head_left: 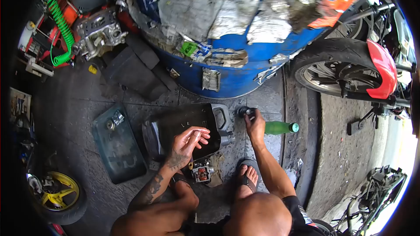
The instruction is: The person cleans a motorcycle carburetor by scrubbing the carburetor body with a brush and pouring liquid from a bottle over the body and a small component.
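My left hand [191,141] hovers over a black tray cut from a plastic jerrycan [164,126]. Its fingers are loosely bent and apart, with nothing seen in them. Beyond the tray's handle, my right hand [256,127] pinches a small dark round part [246,112] close to the floor; its exact kind is unclear. A green bottle [278,127] is just right of that hand, partly behind my wrist. Between my feet and the tray, a carburetor [202,172] rests on a piece of brown cardboard [215,175].
A blue drum [210,81] covered in torn labels stands ahead. To the left are a shallow dark tray [118,148] holding small metal parts [115,120], an engine part [99,30] and a yellow wheel [60,190]. A motorcycle wheel [341,67] is at right.
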### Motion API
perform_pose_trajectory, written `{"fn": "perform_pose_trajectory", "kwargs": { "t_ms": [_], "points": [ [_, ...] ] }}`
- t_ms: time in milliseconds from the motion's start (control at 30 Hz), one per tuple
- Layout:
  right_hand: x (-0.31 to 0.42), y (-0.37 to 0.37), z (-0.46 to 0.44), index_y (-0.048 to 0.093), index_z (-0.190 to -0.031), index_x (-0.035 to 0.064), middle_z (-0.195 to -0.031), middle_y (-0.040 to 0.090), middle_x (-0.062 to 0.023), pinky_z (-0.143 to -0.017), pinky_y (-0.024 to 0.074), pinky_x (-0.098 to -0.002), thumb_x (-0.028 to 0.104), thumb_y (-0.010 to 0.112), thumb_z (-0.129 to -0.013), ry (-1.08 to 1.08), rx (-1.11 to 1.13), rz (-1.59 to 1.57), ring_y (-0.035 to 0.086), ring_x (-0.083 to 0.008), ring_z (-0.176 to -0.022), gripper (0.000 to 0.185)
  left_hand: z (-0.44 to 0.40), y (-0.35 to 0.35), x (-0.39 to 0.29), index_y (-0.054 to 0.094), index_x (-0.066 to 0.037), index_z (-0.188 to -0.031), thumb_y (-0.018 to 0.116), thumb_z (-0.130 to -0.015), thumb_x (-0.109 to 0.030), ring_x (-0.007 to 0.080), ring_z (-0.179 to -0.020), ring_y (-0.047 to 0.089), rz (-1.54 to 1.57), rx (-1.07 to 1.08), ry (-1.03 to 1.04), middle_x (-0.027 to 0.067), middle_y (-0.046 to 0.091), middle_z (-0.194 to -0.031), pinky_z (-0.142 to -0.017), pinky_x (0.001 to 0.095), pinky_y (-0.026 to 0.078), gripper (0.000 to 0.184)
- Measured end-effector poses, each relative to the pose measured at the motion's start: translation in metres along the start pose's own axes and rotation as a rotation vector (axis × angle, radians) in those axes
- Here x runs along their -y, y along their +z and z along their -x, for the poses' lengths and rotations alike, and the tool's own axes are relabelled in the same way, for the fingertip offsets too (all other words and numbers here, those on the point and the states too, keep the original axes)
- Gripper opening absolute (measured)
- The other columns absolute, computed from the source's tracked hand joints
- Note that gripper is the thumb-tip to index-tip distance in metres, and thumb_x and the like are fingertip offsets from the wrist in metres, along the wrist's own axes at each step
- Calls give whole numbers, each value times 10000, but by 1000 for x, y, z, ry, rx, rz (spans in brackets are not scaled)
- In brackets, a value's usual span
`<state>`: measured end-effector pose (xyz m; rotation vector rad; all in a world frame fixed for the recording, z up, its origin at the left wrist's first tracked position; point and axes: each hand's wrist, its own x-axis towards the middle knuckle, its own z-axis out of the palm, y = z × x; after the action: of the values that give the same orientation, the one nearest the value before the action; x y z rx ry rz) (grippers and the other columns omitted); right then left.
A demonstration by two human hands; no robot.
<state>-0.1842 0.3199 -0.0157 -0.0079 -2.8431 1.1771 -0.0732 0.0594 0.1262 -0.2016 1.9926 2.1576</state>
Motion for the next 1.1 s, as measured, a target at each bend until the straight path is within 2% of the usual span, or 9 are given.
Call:
{"fn": "perform_pose_trajectory", "kwargs": {
  "t_ms": [33,133,267,300,400,533,600,767,1100],
  "points": [
    [11,-8,3,597,-1028,-1,-944,688,-183,-664,520,-397,111,728,-846,64,-29,-122,660,-314,-700,251,1,0,2,600,16,-1189,409,-1064,-304,187,-899,672,23,-10,5,131,674,-1058,-745,282,525,393],
    [39,-32,22,559,-1065,19,-845,636,-47,-525,460,-265,53,682,-880,291,-131,-709,590,-111,-656,225,6,-4,1,613,2,-1179,421,-1063,-281,153,-888,662,74,-88,20,105,677,-1038,-725,257,510,361],
    [90,-56,50,435,-1144,63,-948,606,-85,-481,495,-256,-93,609,-824,167,11,-1144,601,-152,-649,396,9,-3,0,611,8,-1171,416,-1064,-263,150,-877,655,117,-138,48,106,672,-1023,-717,259,505,350],
    [95,-56,57,427,-1113,71,-998,618,-94,-614,530,-278,-95,644,-796,120,80,-1205,635,-170,-800,419,9,-3,-3,597,27,-1174,404,-1065,-270,187,-878,669,76,-137,69,139,670,-1026,-711,279,517,371],
    [104,-49,73,434,-1079,90,-1042,612,-92,-904,470,-311,-99,708,-760,-6,139,-1097,595,-173,-1008,461,13,4,-14,609,20,-1169,413,-1062,-239,154,-852,630,105,-91,72,110,645,-991,-728,269,498,342],
    [123,-40,85,398,-1025,123,-961,564,-46,-776,492,-266,-41,781,-734,12,158,-1193,578,-140,-880,508,18,10,-19,622,5,-1147,461,-1048,-227,107,-808,590,133,-27,118,57,615,-944,-719,241,474,299],
    [117,-36,92,418,-1037,107,-1034,593,-85,-830,489,-290,-58,774,-746,-8,193,-1235,590,-158,-947,489,21,9,-17,626,-9,-1142,492,-1041,-228,82,-772,576,110,-17,136,26,610,-919,-707,226,470,276],
    [120,-35,95,442,-1050,88,-1095,625,-116,-881,484,-311,-75,764,-765,-39,240,-1280,606,-174,-989,460,25,10,-16,611,-34,-981,533,-1025,-235,61,-717,545,458,285,-198,6,586,-860,-611,203,426,220],
    [135,-34,97,457,-1165,50,-1090,635,-53,-824,481,-254,-81,726,-802,147,289,-1158,585,-105,-955,470,22,21,-17,600,-57,-927,607,-989,-175,24,-640,470,549,89,-209,-18,553,-747,-526,176,342,134]
  ]
}}
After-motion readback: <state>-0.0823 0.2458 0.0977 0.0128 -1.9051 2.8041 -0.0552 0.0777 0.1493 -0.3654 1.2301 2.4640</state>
